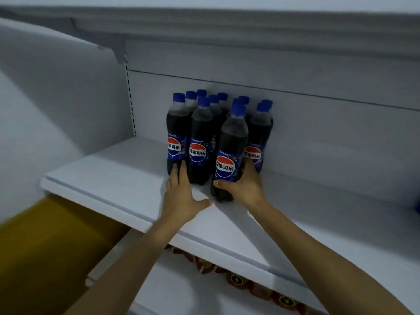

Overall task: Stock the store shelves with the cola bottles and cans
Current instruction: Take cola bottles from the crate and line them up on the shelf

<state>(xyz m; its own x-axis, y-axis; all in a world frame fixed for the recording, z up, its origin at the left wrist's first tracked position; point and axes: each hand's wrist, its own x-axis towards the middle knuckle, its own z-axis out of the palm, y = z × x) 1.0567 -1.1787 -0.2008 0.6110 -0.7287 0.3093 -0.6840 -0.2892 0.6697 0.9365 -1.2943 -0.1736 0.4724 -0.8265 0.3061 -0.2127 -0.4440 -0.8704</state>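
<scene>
Several cola bottles (pixel 200 137) with blue caps and blue labels stand clustered on the white shelf (pixel 118 178), against its back panel. My right hand (pixel 243 185) grips the lower part of the frontmost cola bottle (pixel 231 155), which stands on the shelf slightly ahead of the group. Fingers apart, my left hand (pixel 181 194) rests on the shelf with its fingertips touching the bases of the two left front bottles. The rear bottles are mostly hidden behind the front ones.
The shelf stretches bare to the left and right of the bottles. Another shelf (pixel 227 26) hangs overhead. Below, a lower shelf holds red packaged goods (pixel 236 278). A yellow surface (pixel 41 246) lies at the lower left.
</scene>
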